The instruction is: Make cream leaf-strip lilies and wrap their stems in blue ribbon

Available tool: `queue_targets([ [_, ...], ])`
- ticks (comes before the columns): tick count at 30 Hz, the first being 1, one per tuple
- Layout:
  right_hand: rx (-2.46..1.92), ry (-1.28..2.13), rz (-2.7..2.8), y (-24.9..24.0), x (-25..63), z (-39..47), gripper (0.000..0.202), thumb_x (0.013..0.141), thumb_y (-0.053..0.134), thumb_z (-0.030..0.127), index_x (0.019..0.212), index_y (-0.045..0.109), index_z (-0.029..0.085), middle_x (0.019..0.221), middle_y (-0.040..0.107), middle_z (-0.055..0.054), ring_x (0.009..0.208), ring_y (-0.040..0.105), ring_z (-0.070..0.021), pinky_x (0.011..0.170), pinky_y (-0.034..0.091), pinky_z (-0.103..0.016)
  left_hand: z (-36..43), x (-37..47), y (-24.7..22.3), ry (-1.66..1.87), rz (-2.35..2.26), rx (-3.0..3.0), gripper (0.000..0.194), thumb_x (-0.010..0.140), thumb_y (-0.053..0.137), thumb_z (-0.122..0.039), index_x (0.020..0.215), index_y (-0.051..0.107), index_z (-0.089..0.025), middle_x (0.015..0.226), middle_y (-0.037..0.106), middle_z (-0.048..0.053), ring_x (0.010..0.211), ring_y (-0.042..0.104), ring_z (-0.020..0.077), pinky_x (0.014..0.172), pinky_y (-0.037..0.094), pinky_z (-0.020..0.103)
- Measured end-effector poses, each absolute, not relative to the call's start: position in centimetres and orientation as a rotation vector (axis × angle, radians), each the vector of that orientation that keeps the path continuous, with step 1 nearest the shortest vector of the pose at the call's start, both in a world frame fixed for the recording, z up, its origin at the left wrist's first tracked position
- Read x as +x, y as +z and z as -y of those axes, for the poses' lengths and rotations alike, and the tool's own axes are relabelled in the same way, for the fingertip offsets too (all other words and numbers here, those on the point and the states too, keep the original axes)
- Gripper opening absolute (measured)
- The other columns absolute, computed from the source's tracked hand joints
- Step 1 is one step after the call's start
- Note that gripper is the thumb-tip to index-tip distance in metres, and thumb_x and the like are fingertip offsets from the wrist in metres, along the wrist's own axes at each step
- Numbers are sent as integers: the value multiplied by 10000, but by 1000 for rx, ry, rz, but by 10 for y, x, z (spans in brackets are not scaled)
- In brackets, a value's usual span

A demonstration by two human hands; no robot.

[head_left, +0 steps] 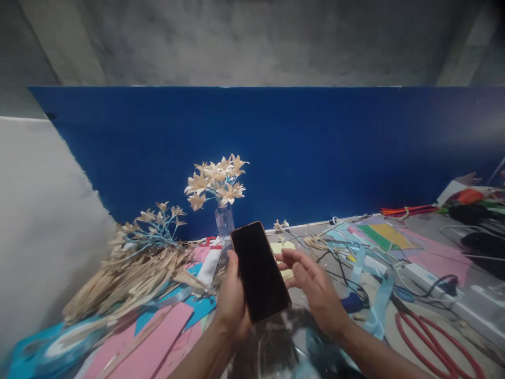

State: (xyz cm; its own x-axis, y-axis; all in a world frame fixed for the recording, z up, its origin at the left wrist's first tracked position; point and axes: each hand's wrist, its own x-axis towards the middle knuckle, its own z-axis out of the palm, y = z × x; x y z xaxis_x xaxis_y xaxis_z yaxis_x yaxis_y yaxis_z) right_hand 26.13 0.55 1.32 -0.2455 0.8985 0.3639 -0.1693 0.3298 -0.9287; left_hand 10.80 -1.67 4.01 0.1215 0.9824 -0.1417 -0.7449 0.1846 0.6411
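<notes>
My left hand is wrapped around a smartphone with a dark screen and a thin brownish edge, tilted to the left. Its thumb lies along the phone's left side. Beside the right edge of the phone is my right hand, its fingers loosely bent and apart; whether a fingertip touches the phone I cannot tell. Behind the phone stands a clear vase with cream artificial flowers on blue stems. A yellow paper piece is partly hidden behind the phone and my right hand.
Dried husks and a smaller flower bunch lie left, near pink paper and a tape roll. On the right are light-blue ribbon, red-handled scissors, cables and a white power strip. A blue panel stands behind.
</notes>
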Motion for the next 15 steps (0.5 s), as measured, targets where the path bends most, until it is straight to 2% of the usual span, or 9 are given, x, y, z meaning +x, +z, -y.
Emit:
queue_targets([
  [4, -545, 1576, 1267, 22, 249, -20, 588, 947, 422, 671, 1282, 616, 229, 1305, 652, -132, 1191, 611, -293, 883, 555, -424, -2, 116, 39, 1502, -784, 461, 633, 936, 432, -641, 1128, 698, -99, 987, 776, 159, 947, 731, 298, 882, 570, 431],
  [8, -476, 1745, 1136, 12, 233, -28, 656, 950, 360, 698, 1356, 576, 231, 1262, 691, -128, 1152, 648, -300, 944, 519, -463, -19, 123, 25, 1623, -1010, 535, 550, 905, 522, -626, 1122, 694, -150, 1007, 771, 134, 1037, 702, 308, 927, 535, 412],
  [12, -358, 1928, 980, -3, 232, -31, 691, 934, 393, 715, 1370, 580, 213, 1249, 703, -140, 1164, 643, -305, 1028, 455, -488, -27, 120, 8, 1747, -1382, 855, 595, 870, 539, -664, 1157, 682, -163, 1154, 725, 152, 1187, 612, 348, 1062, 424, 458],
  [15, -262, 2107, 883, -10, 236, -32, 711, 924, 419, 723, 1349, 604, 184, 1229, 712, -151, 1186, 628, -302, 1069, 414, -491, -28, 118, -1, 1801, -1459, 1034, 637, 858, 521, -697, 1178, 674, -168, 1288, 663, 167, 1302, 513, 358, 1131, 335, 466],
])
